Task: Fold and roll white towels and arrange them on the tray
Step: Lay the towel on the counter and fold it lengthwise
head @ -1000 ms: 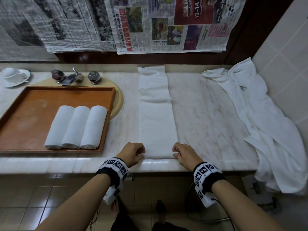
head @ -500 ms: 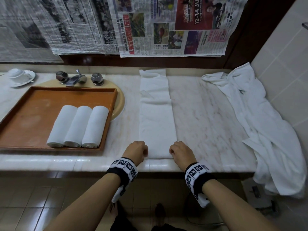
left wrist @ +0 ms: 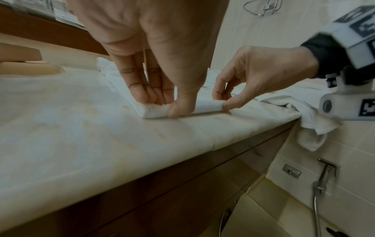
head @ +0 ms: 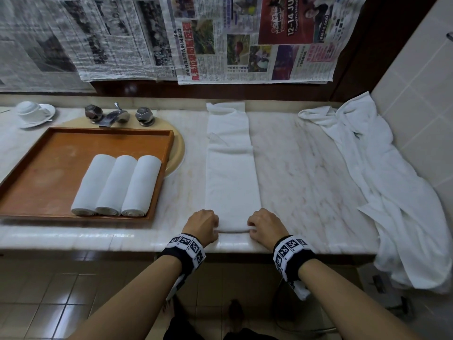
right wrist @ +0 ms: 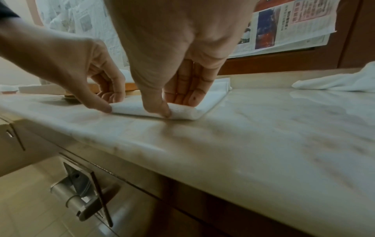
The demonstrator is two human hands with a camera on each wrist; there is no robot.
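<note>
Both hands sit at the near end of the folded towel (head: 231,173), a long white strip lying on the marble counter (head: 306,168) just right of the wooden tray (head: 49,173). The left hand (head: 202,225) pinches the near left corner – thumb against the front edge, fingers (left wrist: 142,89) laid on top. The right hand (head: 263,225) grasps the near right corner the same way, thumb under the lip and fingers (right wrist: 188,89) pressing down from above.

A second ago the near end lay flat at the counter's front edge; now it is turned over into a small first roll, and both hands have shifted a little forward with it, away from that edge. The strip's far end still reaches the back wall, right of the tap (head: 115,116).

On the tray, three rolled towels (head: 117,186) lie side by side, touching, near its right rim – unchanged. A loose heap of white towels (head: 382,182) sprawls far right of the tray, draping over the counter's end, as before. A cup on a saucer (head: 34,114) stands behind the tray's left corner.
</note>
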